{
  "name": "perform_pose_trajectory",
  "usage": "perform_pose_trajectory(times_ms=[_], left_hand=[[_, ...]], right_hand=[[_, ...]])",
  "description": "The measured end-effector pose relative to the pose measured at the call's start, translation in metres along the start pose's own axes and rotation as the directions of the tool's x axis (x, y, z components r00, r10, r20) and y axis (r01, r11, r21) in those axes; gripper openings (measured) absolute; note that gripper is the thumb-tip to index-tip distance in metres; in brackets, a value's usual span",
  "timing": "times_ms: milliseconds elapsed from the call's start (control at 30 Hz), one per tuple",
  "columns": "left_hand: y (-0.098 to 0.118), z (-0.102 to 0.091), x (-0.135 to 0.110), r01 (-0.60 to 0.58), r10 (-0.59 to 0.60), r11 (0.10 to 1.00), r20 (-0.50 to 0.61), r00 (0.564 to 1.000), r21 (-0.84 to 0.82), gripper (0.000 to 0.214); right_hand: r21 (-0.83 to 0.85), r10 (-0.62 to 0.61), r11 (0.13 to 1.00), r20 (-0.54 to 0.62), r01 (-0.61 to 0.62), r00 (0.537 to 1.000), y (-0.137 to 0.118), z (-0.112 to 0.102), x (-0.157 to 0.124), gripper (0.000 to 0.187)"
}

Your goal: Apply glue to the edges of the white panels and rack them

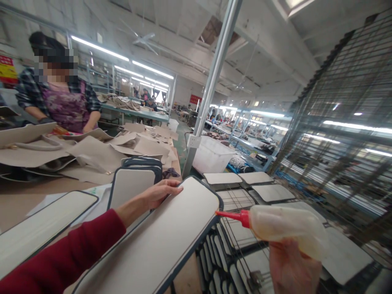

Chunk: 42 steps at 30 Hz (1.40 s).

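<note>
My left hand grips the far left edge of a long white panel with rounded corners and a dark blue border. The thumb lies on top; the other fingers are mostly hidden beneath. In my right hand is a translucent squeeze bottle, tilted on its side. Its red nozzle points left, and the tip meets or nearly meets the panel's dark right edge near the far corner. A yellowish liquid shows inside the bottle.
Similar panels lie on a wire rack at right. Another panel rests on the table at left, near a stack. Beige pieces are piled beyond. A co-worker stands far left. A metal post rises ahead.
</note>
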<state>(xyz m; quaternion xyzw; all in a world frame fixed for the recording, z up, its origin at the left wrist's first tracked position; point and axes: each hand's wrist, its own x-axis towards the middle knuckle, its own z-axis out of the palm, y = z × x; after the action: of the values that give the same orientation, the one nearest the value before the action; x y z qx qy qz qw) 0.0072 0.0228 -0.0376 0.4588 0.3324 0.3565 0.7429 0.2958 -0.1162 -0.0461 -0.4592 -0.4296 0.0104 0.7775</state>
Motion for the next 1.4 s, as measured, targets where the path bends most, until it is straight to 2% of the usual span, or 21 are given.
perform_pose_trajectory(times_ms=[200, 400, 600, 833, 1067, 1400], left_hand=[[-0.005, -0.005, 0.001, -0.024, 0.022, 0.999, -0.041, 0.999, -0.035, 0.040], [-0.008, -0.009, -0.002, -0.024, 0.020, 0.998, -0.077, 0.997, -0.054, 0.048], [-0.011, -0.017, -0.002, -0.026, 0.024, 0.999, -0.056, 0.998, -0.033, 0.048], [-0.010, -0.017, -0.003, 0.005, -0.006, 1.000, -0.099, 0.995, -0.011, 0.044], [-0.009, -0.018, 0.001, 0.030, -0.032, 0.999, -0.096, 0.995, -0.026, 0.039], [-0.005, -0.019, 0.009, 0.043, -0.045, 0.999, -0.101, 0.994, -0.020, 0.034]], right_hand=[[0.101, 0.040, 0.994, 0.025, -0.042, 0.999, 0.001, 0.008, -0.001, 0.033], [0.201, 0.054, 0.978, 0.062, -0.065, 0.997, 0.005, 0.016, 0.006, 0.039], [0.262, 0.124, 0.954, 0.084, -0.142, 0.989, 0.002, 0.026, 0.001, 0.025], [0.321, 0.204, 0.919, 0.116, -0.231, 0.972, -0.001, 0.033, -0.004, 0.031], [0.375, 0.253, 0.881, 0.141, -0.288, 0.957, -0.009, 0.038, -0.006, 0.036], [0.349, 0.288, 0.877, 0.172, -0.332, 0.942, -0.012, 0.036, -0.016, 0.033]])
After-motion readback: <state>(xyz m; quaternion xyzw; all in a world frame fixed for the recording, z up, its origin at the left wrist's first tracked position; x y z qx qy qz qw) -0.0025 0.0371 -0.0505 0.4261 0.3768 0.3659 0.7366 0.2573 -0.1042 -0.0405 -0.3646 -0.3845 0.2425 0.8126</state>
